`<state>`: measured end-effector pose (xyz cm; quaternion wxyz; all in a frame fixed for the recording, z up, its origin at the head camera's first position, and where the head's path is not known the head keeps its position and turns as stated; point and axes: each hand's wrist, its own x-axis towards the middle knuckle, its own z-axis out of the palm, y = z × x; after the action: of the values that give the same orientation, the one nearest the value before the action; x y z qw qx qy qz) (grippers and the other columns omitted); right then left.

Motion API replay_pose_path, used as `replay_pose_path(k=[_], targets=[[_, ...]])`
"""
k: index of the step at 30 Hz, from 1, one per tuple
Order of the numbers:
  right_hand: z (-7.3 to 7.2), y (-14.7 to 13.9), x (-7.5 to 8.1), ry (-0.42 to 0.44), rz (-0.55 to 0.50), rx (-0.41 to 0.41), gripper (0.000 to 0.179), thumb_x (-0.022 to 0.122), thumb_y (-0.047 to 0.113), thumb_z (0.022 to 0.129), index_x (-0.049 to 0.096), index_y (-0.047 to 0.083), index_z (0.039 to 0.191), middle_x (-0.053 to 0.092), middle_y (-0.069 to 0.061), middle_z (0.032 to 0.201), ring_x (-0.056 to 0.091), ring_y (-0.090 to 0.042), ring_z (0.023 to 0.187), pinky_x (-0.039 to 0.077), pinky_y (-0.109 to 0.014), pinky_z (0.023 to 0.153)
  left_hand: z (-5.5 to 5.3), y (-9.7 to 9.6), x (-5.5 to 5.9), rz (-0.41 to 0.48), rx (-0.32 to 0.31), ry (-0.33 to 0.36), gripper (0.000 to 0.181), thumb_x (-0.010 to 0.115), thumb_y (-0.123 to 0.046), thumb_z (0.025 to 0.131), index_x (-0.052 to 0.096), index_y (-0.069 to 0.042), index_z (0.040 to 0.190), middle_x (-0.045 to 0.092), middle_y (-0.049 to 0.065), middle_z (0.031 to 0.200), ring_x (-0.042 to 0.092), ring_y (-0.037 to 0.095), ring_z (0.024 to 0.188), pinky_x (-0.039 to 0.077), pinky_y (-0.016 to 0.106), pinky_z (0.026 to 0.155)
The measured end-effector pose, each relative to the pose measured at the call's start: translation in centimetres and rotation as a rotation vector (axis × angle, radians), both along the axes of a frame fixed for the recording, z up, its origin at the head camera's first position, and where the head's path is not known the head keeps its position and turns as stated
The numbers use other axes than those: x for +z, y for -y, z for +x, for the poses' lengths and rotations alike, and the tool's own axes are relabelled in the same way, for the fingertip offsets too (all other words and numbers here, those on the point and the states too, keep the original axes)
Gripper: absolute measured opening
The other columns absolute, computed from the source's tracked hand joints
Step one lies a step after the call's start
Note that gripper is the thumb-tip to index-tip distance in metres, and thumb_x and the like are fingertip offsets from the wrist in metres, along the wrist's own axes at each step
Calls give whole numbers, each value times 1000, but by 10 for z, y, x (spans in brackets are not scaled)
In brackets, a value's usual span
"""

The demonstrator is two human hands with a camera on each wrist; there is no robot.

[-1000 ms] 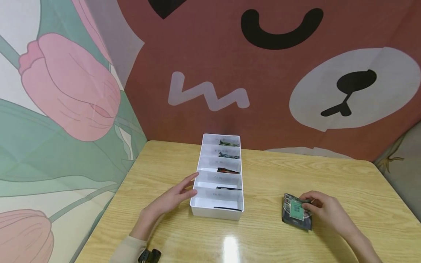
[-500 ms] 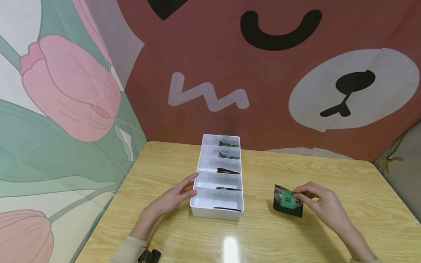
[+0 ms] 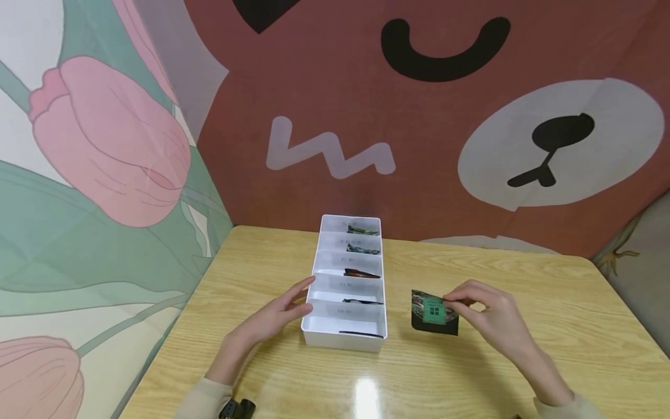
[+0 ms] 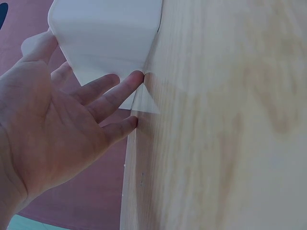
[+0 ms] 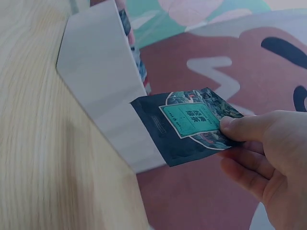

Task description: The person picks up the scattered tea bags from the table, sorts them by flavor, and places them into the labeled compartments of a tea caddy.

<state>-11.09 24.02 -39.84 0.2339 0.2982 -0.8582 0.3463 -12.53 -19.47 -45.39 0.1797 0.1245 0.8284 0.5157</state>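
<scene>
Thumb and fingers of my right hand pinch a dark sachet with a green label by its right edge, above the table and to the right of a white divided box. The right wrist view shows the sachet between thumb and fingers, in front of the box's side wall. My left hand has its fingers extended, touching the box's left side. In the left wrist view, that hand lies against the white wall. Each of the box's compartments has a packet standing at its right side.
The wooden table lies under everything. At its back stands a reddish-brown printed backdrop, and a floral one is on the left. Faint printed labels mark the box's dividers.
My right hand has lifted the sachet from the table and carried it leftward, closer to the box. The left hand has stayed at the box's side.
</scene>
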Motion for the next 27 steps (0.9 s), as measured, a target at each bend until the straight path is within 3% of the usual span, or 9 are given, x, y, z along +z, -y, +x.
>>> replay_pose_path(k=[5,14,18,21,27], targets=[[-3,22,9,-23,-64,82,36,83,-11,70,78,18,90,71,10,86,64,4,76,51,-10,63,0,1,0,-7,11,4,61,57,-49,98,26,-54,150,26,-4,163,31,30,148,30,57,117],[-8,65,24,-167,-167,279,39,81,-19,65,78,11,90,72,0,86,67,-7,77,53,-11,66,0,0,-1,-3,4,5,61,57,-51,98,26,-53,150,24,-5,164,31,31,148,31,56,117],[-9,82,26,-147,-165,320,18,78,-4,81,77,10,91,72,-2,87,68,-11,80,54,-12,71,0,1,-2,-6,10,5,61,57,-53,97,26,-54,150,25,-4,163,31,30,148,30,57,117],[-10,93,25,-126,-155,340,11,76,0,85,77,10,91,71,-3,87,69,-12,81,55,-13,73,-1,1,-2,-5,12,9,61,57,-54,97,25,-55,150,25,-4,163,31,30,149,29,57,117],[-12,111,20,-129,-139,375,30,78,-15,72,76,9,91,71,-1,88,69,-13,80,55,-14,74,-1,1,-2,-11,12,15,61,56,-54,97,25,-55,150,24,-3,164,30,30,149,28,57,118]])
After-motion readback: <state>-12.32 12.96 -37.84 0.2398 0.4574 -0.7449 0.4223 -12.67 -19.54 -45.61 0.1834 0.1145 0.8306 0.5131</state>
